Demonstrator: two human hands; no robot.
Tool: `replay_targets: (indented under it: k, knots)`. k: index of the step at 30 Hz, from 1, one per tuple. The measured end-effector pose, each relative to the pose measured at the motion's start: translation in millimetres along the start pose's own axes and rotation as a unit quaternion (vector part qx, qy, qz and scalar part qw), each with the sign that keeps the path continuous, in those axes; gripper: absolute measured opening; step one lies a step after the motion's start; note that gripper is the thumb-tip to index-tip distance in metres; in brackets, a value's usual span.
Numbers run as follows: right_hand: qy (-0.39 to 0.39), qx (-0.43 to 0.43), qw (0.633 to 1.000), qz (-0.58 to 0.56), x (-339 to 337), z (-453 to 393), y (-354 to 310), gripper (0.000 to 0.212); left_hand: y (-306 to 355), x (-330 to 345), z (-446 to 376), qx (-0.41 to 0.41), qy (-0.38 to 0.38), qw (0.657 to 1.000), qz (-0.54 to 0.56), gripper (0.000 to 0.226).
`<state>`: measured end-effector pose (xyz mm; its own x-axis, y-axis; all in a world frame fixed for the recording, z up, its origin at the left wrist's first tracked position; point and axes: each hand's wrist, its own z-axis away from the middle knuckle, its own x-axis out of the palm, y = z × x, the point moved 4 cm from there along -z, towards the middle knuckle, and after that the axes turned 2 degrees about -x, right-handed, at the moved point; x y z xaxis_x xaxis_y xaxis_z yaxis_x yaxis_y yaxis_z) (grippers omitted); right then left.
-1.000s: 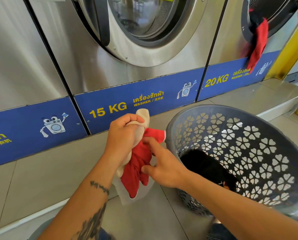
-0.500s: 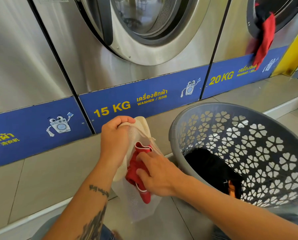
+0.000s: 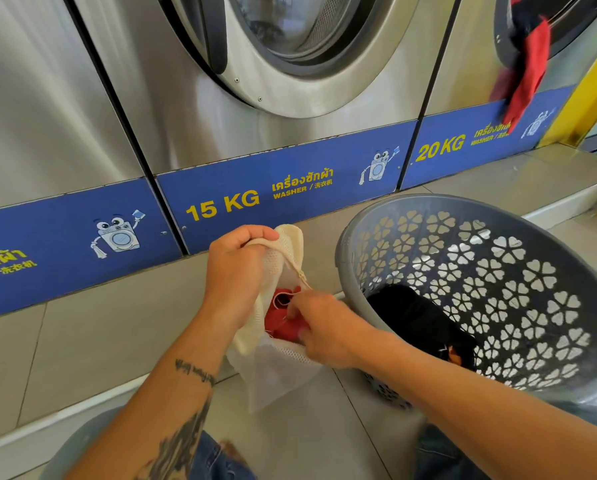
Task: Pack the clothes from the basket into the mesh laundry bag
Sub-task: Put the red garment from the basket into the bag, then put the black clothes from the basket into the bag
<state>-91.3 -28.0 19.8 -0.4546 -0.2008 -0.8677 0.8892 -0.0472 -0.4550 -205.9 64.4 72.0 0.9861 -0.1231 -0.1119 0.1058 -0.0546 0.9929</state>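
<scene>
Left of centre, left hand point(image 3: 236, 271) clenched on rim of mesh laundry bag point(image 3: 276, 368), mouth held open; right hand point(image 3: 319, 327) pinching red garment point(image 3: 283, 320), mostly inside; further right, basket point(image 3: 498, 216) with black clothes point(image 3: 415, 317) unpacked; roughly early stage.

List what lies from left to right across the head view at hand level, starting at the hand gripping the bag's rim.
left hand gripping the rim → mesh laundry bag → red garment inside it → right hand pushing it in → black clothes → grey basket
</scene>
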Motion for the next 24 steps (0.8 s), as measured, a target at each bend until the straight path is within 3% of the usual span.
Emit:
replay_targets:
  k: [2, 4, 6, 10, 12, 13, 15, 19, 24]
  knots:
    - [-0.119, -0.008, 0.993, -0.002, 6, 4, -2, 0.034, -1, 2, -2, -0.011, 0.007, 1.0, 0.013, 0.036]
    - [-0.144, -0.017, 0.989, -0.007, 0, 8, -5, 0.042, -1, 2, -5, -0.017, 0.026, 0.999, 0.01, 0.039]
    - [-0.099, -0.02, 0.994, -0.04, -22, 10, -3, 0.048, -5, 1, -8, -0.027, 0.046, 0.999, 0.002, 0.041]
    - [0.117, -0.043, 0.986, -0.113, -88, 16, 37, 0.038, -27, 15, -6, -0.087, 0.04, 0.994, -0.05, 0.037]
    - [0.176, 0.014, 0.976, -0.125, -104, 20, 83, 0.034, -42, 26, 1, -0.116, 0.033, 0.989, -0.083, 0.038]
    - [0.169, 0.059, 0.978, -0.108, -103, 20, 111, 0.033, -50, 32, 5, -0.127, 0.029, 0.987, -0.089, 0.039]
    - [0.063, 0.159, 0.984, -0.045, -84, 17, 162, 0.04, -60, 42, 10, -0.144, 0.022, 0.985, -0.088, 0.04]
    - [-0.189, 0.264, 0.943, 0.065, -22, 8, 220, 0.101, -62, 59, 6, -0.153, 0.027, 0.986, -0.06, 0.036]
    - [-0.272, 0.27, 0.907, 0.176, 31, -40, 251, 0.123, -52, 68, -14, -0.151, 0.066, 0.986, -0.016, 0.032]
